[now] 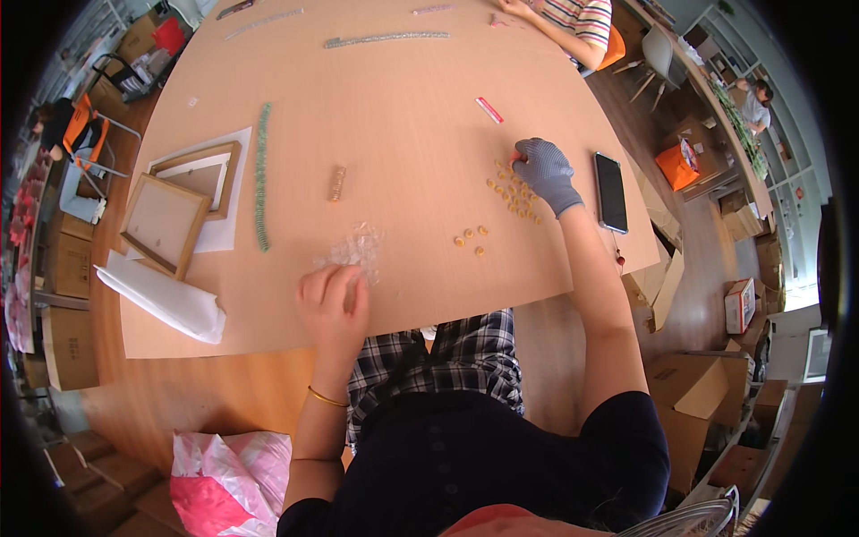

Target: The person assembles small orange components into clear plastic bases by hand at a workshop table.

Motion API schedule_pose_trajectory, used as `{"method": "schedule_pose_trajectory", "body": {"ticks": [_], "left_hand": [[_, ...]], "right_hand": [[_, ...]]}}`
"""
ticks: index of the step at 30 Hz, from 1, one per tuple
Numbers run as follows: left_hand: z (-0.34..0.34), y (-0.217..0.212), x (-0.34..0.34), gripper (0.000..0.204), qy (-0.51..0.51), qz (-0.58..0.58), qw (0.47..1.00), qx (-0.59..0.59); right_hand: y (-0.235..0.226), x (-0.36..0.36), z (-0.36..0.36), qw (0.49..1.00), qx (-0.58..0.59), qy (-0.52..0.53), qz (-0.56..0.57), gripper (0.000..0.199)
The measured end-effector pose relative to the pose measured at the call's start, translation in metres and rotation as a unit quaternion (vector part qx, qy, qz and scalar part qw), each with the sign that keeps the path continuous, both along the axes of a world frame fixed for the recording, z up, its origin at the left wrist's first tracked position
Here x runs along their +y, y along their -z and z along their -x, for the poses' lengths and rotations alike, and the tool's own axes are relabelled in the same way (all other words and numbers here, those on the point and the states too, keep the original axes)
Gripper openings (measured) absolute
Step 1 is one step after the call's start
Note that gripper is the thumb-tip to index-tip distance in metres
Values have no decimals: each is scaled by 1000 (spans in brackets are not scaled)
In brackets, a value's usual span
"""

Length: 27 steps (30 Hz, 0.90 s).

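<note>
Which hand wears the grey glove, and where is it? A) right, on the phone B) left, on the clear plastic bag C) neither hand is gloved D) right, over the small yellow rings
D: the gloved right hand rests over the scattered small yellow rings, beside the phone; the bare left hand sits by the clear plastic bag.

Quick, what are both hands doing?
Left hand: bare, curled on the clear plastic bag.
Right hand: gloved, fingers on small orange rings.

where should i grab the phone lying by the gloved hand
Grip the black phone across its two long edges, coming straight down from above. It lies flat, screen up, near the board's right edge, apart from the gloved right hand, so both narrow sides are free.
</note>
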<state>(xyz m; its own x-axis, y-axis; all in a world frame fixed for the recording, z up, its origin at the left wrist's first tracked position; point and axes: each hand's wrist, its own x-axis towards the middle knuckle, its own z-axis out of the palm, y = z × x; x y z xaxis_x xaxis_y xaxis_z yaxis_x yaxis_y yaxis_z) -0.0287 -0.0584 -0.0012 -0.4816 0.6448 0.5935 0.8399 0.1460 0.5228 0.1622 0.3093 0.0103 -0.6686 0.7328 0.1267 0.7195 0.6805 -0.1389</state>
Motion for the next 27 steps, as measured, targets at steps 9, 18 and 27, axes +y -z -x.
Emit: {"method": "schedule_pose_trajectory", "body": {"ticks": [9, 18, 27], "left_hand": [[3, -4, 18, 24, 62, 83, 991, 90], [-32, -53, 28, 14, 218, -99, 873, -425], [-38, -60, 15, 11, 253, -144, 797, -529]], "right_hand": [[-38, -78, 7, 795, 420, -16, 438, 3], [-66, -201, 18, 700, 444, -157, 537, 19], [-77, -225, 18, 733, 400, -192, 516, 20]]}}
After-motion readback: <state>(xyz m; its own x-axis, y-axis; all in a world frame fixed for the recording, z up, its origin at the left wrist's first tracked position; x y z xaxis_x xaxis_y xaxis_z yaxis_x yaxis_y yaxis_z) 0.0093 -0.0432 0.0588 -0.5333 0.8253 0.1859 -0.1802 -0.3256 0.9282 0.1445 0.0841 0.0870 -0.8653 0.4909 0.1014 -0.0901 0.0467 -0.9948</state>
